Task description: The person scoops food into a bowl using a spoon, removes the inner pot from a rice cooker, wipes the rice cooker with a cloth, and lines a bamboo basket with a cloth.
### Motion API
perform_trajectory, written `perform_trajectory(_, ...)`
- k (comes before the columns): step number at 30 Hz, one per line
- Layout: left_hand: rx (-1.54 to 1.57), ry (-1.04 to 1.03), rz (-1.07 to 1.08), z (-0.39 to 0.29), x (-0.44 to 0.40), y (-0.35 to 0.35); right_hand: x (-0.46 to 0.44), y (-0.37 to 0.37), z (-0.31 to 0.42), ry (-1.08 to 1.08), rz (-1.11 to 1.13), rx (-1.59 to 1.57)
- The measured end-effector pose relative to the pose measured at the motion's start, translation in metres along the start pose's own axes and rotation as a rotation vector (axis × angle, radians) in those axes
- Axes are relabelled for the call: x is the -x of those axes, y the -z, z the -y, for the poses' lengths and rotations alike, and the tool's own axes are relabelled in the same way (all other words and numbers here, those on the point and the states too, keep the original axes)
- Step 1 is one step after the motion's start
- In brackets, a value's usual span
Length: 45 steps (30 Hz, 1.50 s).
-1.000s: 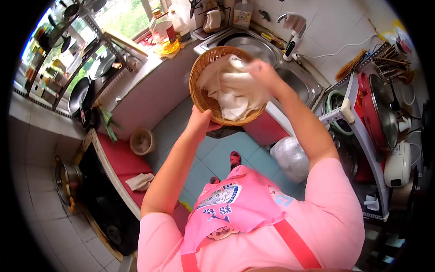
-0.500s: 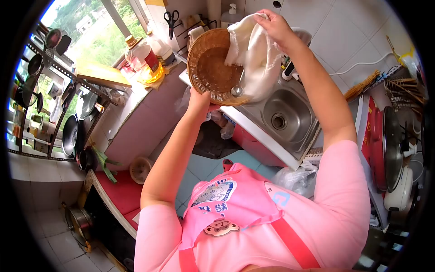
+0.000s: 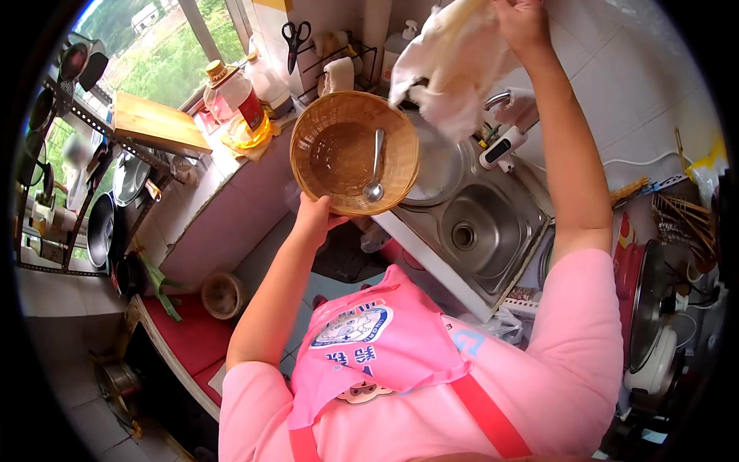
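A round wicker basket [image 3: 331, 158] is tilted in front of me, with a metal spoon [image 3: 376, 165] lying inside it. My left hand [image 3: 317, 218] is closed on the basket's near rim. High at the top, my right hand [image 3: 523, 21] grips a white cloth [image 3: 454, 73], which hangs down and to the left over the back of the sink, clear of the basket. Part of the cloth is cut off by the frame's upper edge.
A double steel sink [image 3: 485, 231] with a faucet [image 3: 504, 146] lies right of the basket. An oil bottle [image 3: 231, 100] and a wooden board [image 3: 158, 123] are at the window. Black scissors [image 3: 295, 42] hang on the wall. A rack [image 3: 96, 131] holds pans.
My right hand has pulled the white cloth up out of the basket and off to the upper right. The basket has shifted left, and the spoon now shows fully inside.
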<state>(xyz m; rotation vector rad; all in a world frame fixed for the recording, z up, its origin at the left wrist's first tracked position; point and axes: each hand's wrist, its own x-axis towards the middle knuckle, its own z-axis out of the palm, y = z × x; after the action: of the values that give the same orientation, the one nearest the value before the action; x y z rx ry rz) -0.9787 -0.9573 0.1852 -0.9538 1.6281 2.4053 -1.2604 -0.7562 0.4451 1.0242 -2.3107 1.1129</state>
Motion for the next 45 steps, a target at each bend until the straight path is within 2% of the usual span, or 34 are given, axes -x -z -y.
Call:
perform_trajectory(3, 0.094, -0.056, -0.081, -0.004, 0.013, 0.020, -0.001, -0.006, -0.018, -0.061, -0.039, 0.162)
perform_trajectory(6, 0.105, -0.024, -0.142, -0.003, 0.018, 0.040, 0.009, -0.031, -0.034, 0.183, 0.197, 0.299)
perform_trajectory(7, 0.110, -0.037, -0.128, -0.004, 0.022, 0.044, 0.006, -0.034, -0.033, 0.165, -0.020, 0.232)
perform_trajectory(8, 0.117, -0.035, -0.132, -0.002, 0.023, 0.049, 0.005, -0.039, -0.041, 0.169, -0.012, 0.230)
perform_trajectory(10, 0.108, -0.032, -0.135, -0.001, 0.026, 0.058, 0.006, -0.049, -0.049, 0.124, 0.366, 0.524)
perform_trajectory(12, 0.104, -0.032, -0.125, -0.009, 0.030, 0.061, 0.000, -0.044, -0.048, 0.175, 0.298, 0.497)
perform_trajectory(14, 0.117, -0.024, -0.118, -0.010, 0.030, 0.060, -0.007, -0.041, -0.042, 0.175, 0.122, 0.308)
perform_trajectory(15, 0.116, -0.037, -0.089, -0.010, 0.028, 0.062, -0.007, -0.045, -0.038, 0.159, 0.240, 0.415)
perform_trajectory(16, 0.105, -0.052, -0.060, -0.013, 0.027, 0.066, -0.004, -0.046, -0.035, 0.153, 0.236, 0.406)
perform_trajectory(18, 0.112, -0.059, -0.089, -0.022, 0.025, 0.064, -0.008, -0.038, -0.010, 0.180, 0.042, 0.271)
perform_trajectory(20, 0.125, -0.051, -0.120, -0.025, 0.028, 0.062, -0.015, -0.029, 0.015, 0.206, -0.001, 0.259)
perform_trajectory(22, 0.132, -0.057, -0.085, -0.029, 0.030, 0.061, -0.017, -0.029, 0.033, 0.155, -0.004, -0.014)
perform_trajectory(23, 0.130, -0.053, -0.090, -0.029, 0.028, 0.060, -0.018, -0.029, 0.051, 0.013, 0.060, -0.356)
perform_trajectory(24, 0.140, -0.050, -0.081, -0.028, 0.026, 0.059, -0.025, -0.038, 0.063, 0.009, 0.063, -0.359)
perform_trajectory(26, 0.150, -0.045, -0.073, -0.026, 0.025, 0.055, -0.040, -0.056, 0.083, 0.140, 0.011, -0.803)
perform_trajectory(28, 0.156, -0.008, -0.056, -0.025, 0.023, 0.050, -0.048, -0.064, 0.119, 0.132, 0.080, -0.631)
perform_trajectory(29, 0.156, -0.007, -0.056, -0.025, 0.022, 0.049, -0.054, -0.079, 0.119, 0.275, 0.078, -0.725)
perform_trajectory(31, 0.162, 0.031, -0.014, -0.021, 0.020, 0.046, -0.046, -0.103, 0.132, 0.293, 0.092, -0.687)
perform_trajectory(33, 0.154, 0.053, 0.031, -0.022, 0.023, 0.042, -0.019, -0.136, 0.134, 0.291, 0.288, -0.720)
perform_trajectory(35, 0.174, 0.054, 0.019, -0.022, 0.029, 0.041, 0.015, -0.166, 0.121, 0.388, 0.486, -0.503)
perform_trajectory(36, 0.190, 0.050, 0.008, -0.023, 0.031, 0.042, 0.037, -0.172, 0.120, 0.443, 0.567, -0.288)
perform_trajectory(38, 0.200, 0.031, -0.002, -0.023, 0.035, 0.047, 0.068, -0.181, 0.083, 0.552, 0.851, -0.061)
perform_trajectory(40, 0.183, 0.023, 0.019, -0.024, 0.037, 0.057, 0.093, -0.185, 0.045, 0.644, 0.927, 0.171)
perform_trajectory(42, 0.196, 0.017, 0.011, -0.024, 0.041, 0.059, 0.118, -0.196, 0.006, 0.650, 0.884, 0.172)
perform_trajectory(45, 0.183, 0.006, -0.014, -0.027, 0.048, 0.053, 0.129, -0.210, -0.010, 0.687, 0.854, 0.220)
